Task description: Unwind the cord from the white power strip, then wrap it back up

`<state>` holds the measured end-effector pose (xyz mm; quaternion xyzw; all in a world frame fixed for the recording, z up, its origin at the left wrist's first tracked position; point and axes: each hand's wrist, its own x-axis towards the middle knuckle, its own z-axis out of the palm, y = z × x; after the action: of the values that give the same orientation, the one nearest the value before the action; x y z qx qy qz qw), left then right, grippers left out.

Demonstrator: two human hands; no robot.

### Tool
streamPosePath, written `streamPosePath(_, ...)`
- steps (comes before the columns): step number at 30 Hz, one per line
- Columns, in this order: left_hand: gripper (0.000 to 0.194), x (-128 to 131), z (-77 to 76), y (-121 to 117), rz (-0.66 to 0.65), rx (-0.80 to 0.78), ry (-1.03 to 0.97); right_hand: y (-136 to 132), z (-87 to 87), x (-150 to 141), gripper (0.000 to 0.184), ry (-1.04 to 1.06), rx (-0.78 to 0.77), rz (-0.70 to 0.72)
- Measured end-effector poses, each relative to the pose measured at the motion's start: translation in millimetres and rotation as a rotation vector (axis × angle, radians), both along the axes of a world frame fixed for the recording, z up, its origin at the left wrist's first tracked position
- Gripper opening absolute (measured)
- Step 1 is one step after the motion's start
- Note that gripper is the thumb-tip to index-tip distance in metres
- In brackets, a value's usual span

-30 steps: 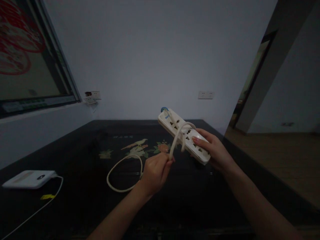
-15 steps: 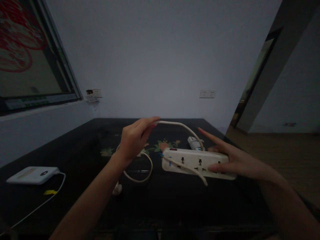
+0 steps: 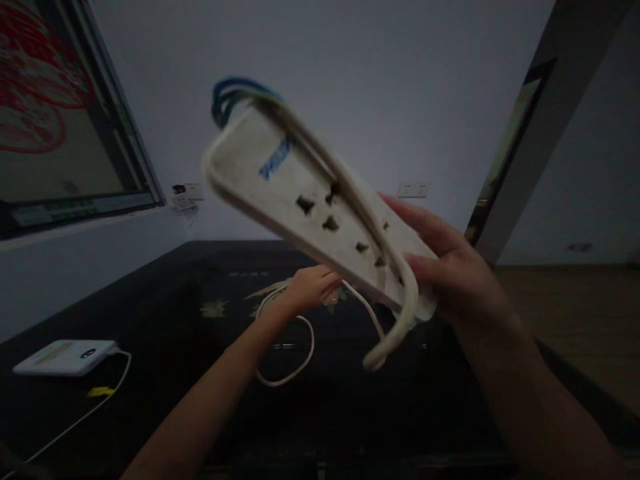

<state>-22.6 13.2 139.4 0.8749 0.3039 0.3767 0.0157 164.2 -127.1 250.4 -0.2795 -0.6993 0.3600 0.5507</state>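
My right hand (image 3: 453, 263) grips the near end of a white power strip (image 3: 300, 200) and holds it up close to the camera, tilted up to the left. Its cream cable (image 3: 395, 327) runs lengthwise over the sockets and loops round the lower end. Blue wires (image 3: 227, 97) show at the strip's top end. My left hand (image 3: 313, 288) is further off, beneath the strip, closed on the cable, whose loose loop (image 3: 293, 363) hangs to the dark table (image 3: 165, 320).
A white flat device (image 3: 63, 357) with a white lead and a yellow tag lies on the table at the left. A window is at upper left, wall sockets (image 3: 413, 189) on the back wall, a doorway at the right.
The strip lay flat on the table under my right hand half a second ago; it is now lifted close to the camera. My left hand has gone from above the table to under the strip.
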Motion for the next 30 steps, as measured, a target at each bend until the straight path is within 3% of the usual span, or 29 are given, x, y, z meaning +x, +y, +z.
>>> streamPosePath(3, 0.027, 9.0, -19.1, -2.7, -0.154, 0.088, 0.163, 15.4, 22.9, -10.6, 0.05, 0.085, 0.105, -0.063)
streamPosePath(5, 0.023, 15.9, -33.4, -9.3, -0.183, 0.132, 0.164, 30.8, 37.6, -12.3, 0.052, 0.092, 0.158, -0.143)
streamPosePath(9, 0.033, 28.4, -54.7, -34.4, -0.14, 0.015, -0.219, 76.1, 52.4, 0.0, 0.057, 0.03, 0.216, -0.261)
streamPosePath(12, 0.037, 30.6, -54.7, -54.0, -0.158, -0.122, -0.448, 113.7, 47.5, 23.2, 0.066, 0.018, 0.252, -0.337)
streamPosePath(17, 0.024, 16.7, -34.1, -59.8, -0.17, -0.386, -0.908, 146.2, 18.3, 75.3, 0.068, 0.057, 0.239, -0.639)
streamPosePath(20, 0.023, 0.0, -19.7, -48.2, -0.196, -0.452, -1.185, 137.1, -2.5, 103.4, 0.067, 0.053, 0.174, -0.74)
streamPosePath(23, 0.027, -20.0, -8.5, -33.2, -0.26, -0.53, -1.265, 111.9, -19.3, 126.1, 0.061, -0.033, 0.07, -0.832)
streamPosePath(26, 0.04, -39.0, -3.9, -16.7, -0.227, -0.642, -1.202, 81.6, -31.6, 148.3, 0.06, -0.114, -0.031, -0.874)
streamPosePath(30, 0.054, -54.9, -5.5, 9.9, 0.003, -0.642, -0.9, 44.4, -45.2, 181.3, 0.058, -0.213, -0.238, -0.862)
